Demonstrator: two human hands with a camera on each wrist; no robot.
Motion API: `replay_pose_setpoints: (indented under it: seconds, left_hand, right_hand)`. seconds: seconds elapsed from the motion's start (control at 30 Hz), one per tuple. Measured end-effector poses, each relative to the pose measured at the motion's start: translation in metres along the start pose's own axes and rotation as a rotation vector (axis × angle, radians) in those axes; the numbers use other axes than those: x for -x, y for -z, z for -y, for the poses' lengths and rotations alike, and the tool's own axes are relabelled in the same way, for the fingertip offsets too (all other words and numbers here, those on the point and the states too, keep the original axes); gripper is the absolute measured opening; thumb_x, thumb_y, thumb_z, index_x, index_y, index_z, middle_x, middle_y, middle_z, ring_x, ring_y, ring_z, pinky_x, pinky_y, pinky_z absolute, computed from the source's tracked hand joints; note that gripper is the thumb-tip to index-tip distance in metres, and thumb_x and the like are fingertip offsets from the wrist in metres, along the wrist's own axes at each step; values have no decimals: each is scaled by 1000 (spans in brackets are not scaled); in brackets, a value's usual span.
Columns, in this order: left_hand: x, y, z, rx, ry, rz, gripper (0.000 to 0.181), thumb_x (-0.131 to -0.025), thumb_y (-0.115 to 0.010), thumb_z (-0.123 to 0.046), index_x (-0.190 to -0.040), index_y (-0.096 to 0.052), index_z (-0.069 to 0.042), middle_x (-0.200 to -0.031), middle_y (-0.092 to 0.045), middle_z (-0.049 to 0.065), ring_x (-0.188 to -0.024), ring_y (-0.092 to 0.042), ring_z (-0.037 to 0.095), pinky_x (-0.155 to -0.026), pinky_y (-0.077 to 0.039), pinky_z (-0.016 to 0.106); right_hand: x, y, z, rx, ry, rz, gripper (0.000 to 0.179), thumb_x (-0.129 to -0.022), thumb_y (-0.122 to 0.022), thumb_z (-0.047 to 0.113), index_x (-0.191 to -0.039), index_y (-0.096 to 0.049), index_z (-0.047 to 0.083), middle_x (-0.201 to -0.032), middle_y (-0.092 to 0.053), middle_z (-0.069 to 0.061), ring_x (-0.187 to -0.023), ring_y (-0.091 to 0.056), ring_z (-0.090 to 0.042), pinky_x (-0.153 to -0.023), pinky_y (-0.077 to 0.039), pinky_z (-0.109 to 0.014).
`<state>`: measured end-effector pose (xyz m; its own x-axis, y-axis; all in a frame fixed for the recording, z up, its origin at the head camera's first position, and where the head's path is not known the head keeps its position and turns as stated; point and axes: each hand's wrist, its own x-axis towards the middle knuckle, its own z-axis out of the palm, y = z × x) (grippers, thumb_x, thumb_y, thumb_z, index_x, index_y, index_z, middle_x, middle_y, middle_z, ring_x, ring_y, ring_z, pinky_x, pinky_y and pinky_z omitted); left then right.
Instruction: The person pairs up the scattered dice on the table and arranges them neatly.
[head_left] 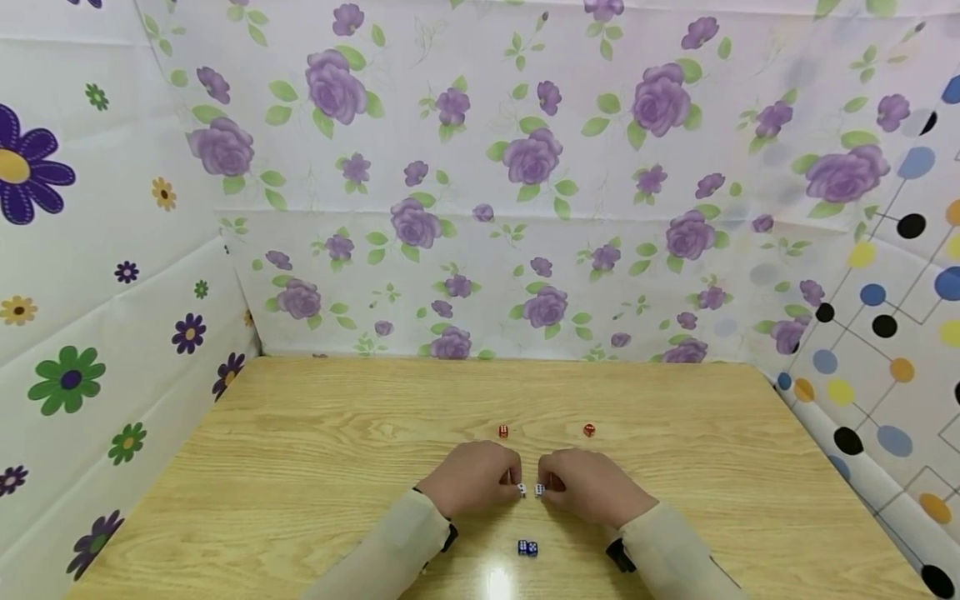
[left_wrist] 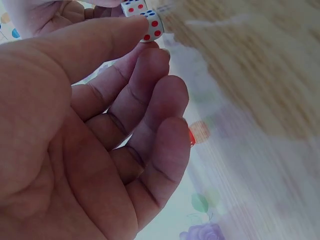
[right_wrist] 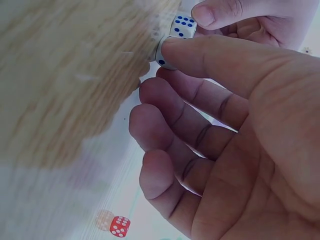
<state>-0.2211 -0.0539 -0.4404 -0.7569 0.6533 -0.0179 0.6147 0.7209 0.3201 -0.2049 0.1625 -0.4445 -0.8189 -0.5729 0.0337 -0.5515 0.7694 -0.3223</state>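
Two white dice with coloured pips stand a short gap apart on the table in the head view. My left hand (head_left: 476, 479) pinches the left white die (head_left: 522, 491) between thumb and forefinger; in the left wrist view this die (left_wrist: 156, 29) shows red and blue pips. The right white die (head_left: 540, 490) is pinched by my right hand (head_left: 592, 485) in the same way. From the right wrist, its die (right_wrist: 162, 55) is partly covered by the thumb. The other fingers of both hands curl loosely, holding nothing.
Beyond the hands lie a red die (head_left: 503, 431) on the left and another red die (head_left: 589, 430) on the right. Nearer the front edge, a dark blue die (head_left: 522, 547) touches a second blue die (head_left: 532, 548). Patterned cloth walls (head_left: 480, 283) enclose the wooden table (head_left: 315, 467).
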Motion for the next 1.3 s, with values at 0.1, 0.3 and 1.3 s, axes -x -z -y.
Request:
replay_pose_setpoints:
  seconds: [0.1,0.3,1.3]
  left_hand:
    - [-1,-2,1,11,-10,-3,6,-94,-78,-25,-91,-74,-21,-78,-63,-16,-65,-53,-1,-65,-48,20]
    - [1,1,-1,17,-7,-11,5,-94,-78,-24,-93,-76,-20,-80,-66,-15,-66,-55,-2,-67,-49,20]
    - [1,1,-5,13,0,-18,4,-93,-78,-22,-91,-76,-20,-78,-66,-15,-64,-53,-2,-66,-48,20]
  right_hand:
    - [0,0,0,-10,2,-3,14,-92,-80,20,-86,-67,22,-75,-54,17,-64,-46,-2,-61,-43,-25]
    - [1,1,1,-10,-8,-7,14,-90,-81,21,-89,-67,21,-76,-56,17,-65,-48,-1,-61,-44,-26]
    - [-1,-5,2,-33,-12,12,12,-91,-80,19,-89,-68,20,-76,-56,16,-65,-48,-2,-61,-44,-25]
